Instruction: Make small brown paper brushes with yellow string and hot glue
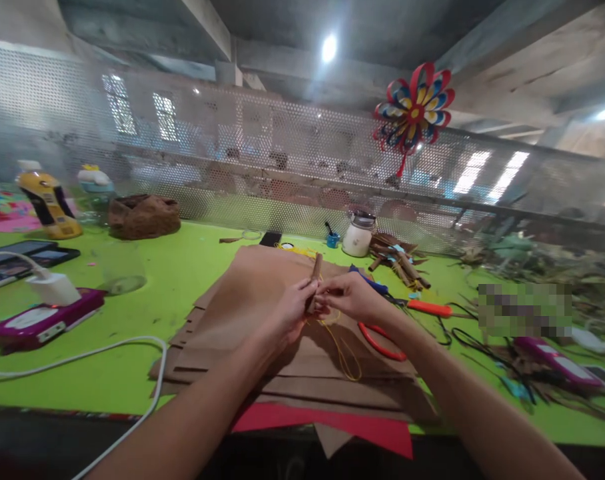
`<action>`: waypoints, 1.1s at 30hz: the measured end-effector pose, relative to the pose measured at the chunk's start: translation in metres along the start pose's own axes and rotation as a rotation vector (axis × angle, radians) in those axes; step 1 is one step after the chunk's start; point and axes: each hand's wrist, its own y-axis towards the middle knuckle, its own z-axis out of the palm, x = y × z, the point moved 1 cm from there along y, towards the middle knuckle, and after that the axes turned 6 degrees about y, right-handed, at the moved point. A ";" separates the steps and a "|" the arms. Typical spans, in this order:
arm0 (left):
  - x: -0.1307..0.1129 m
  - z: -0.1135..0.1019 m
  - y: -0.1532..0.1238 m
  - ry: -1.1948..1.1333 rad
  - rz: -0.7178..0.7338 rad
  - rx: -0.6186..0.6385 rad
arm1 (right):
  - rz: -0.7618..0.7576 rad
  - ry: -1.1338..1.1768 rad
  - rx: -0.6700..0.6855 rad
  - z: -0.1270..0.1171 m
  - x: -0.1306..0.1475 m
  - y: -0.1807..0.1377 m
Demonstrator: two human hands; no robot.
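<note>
My left hand (pixel 293 312) is closed around a slim brown paper roll (pixel 317 267), whose upper end sticks up past the fingers. Right beside it, my right hand (pixel 351 297) pinches at the roll's lower part with yellow thread. Loops of this yellow thread (pixel 352 373) hang below both hands over a stack of brown paper sheets (pixel 227 313). Partly behind my right forearm lies a red scissor-like handle (pixel 390 352). The exact hold of the right fingertips on the thread is too small to see clearly.
Right of the stack are an orange-handled tool (pixel 430 307), a bundle of brown rolls (pixel 407 267) and a white jar (pixel 358 237). Left are a purple power strip (pixel 77 317), a white cable (pixel 127 341) and a clear cup (pixel 120 270). Red paper (pixel 327 420) overhangs the green table's front edge.
</note>
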 end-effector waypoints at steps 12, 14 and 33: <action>0.006 0.003 -0.002 0.238 -0.062 0.073 | -0.241 -0.302 -0.249 -0.015 -0.018 0.002; 0.003 0.005 -0.005 0.286 -0.053 0.070 | -0.235 -0.334 -0.255 -0.020 -0.018 0.001; -0.005 0.010 -0.013 0.830 0.107 0.116 | -0.060 -0.363 -0.268 -0.050 -0.022 -0.012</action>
